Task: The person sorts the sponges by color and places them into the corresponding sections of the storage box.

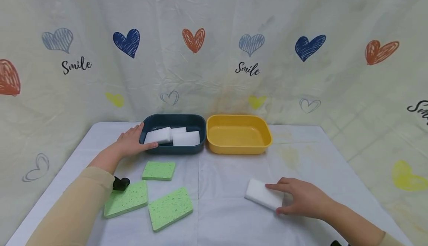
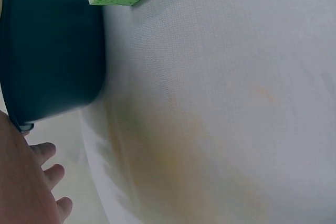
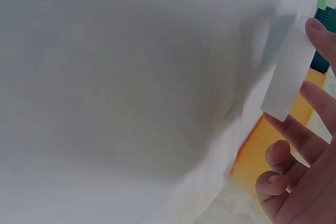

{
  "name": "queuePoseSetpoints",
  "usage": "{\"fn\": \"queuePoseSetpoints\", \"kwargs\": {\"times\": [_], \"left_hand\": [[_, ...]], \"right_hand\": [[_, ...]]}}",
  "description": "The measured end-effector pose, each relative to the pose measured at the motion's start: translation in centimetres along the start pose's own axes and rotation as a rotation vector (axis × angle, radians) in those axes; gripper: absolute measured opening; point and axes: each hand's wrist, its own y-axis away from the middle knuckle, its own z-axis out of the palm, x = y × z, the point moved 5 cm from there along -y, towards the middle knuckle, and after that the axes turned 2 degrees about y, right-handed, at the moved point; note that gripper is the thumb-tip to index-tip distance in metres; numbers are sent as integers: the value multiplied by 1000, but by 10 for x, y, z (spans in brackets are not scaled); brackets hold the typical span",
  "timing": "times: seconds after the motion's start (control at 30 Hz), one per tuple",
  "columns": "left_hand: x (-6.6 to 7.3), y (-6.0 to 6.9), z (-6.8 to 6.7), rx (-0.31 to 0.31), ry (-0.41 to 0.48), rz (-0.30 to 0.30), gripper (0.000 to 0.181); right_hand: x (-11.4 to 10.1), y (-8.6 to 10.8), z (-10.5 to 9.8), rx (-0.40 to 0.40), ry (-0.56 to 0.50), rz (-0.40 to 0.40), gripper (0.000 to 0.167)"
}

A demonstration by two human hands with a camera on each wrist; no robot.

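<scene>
My right hand (image 1: pixel 301 197) pinches a white sponge block (image 1: pixel 262 194) by its right end, thumb on the near side and fingertips on the far side. In the right wrist view the white block (image 3: pixel 291 72) is tilted between the thumb and fingers. My left hand (image 1: pixel 128 142) rests against the left end of a dark teal container (image 1: pixel 177 149), its thumb over the front rim and its fingers stretched out and spread. Inside this container lie three white sponge blocks (image 1: pixel 186 139). Nearest the left forearm are three green sponges (image 1: pixel 158 170) on the table.
A yellow container (image 1: pixel 239 150) stands right beside the teal one, with nothing in it. The table (image 1: pixel 220 216) has a white cloth. Behind it hangs a pale curtain (image 1: pixel 214 78) printed with hearts. A black strap piece (image 1: pixel 121 183) sits at the left wrist.
</scene>
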Motion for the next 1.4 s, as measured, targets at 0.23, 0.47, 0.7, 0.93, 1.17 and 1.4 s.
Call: {"fn": "queuePoseSetpoints", "kwargs": {"times": [0.23,0.47,0.7,0.93,1.17,1.4], "left_hand": [[-2,-2,2,-1,-2,-3,126],[-2,-4,3,-1,-5,-4,127],[-2,-5,3,-5,-14,-2,126],[1,-1,0,4,-3,2,126],[0,0,1,-12,-17,-3,124],[-1,-2,3,-11,-12,-2,126]], "right_hand": [[-1,-5,-19,116,35,-29,58],[-4,-21,-33,167,38,-31,51],[-8,-49,-45,164,13,-21,52],[-17,-85,-61,171,-15,-7,53],[-34,-128,-74,172,-46,-7,53],[-47,-172,-80,168,-46,42,56]]}}
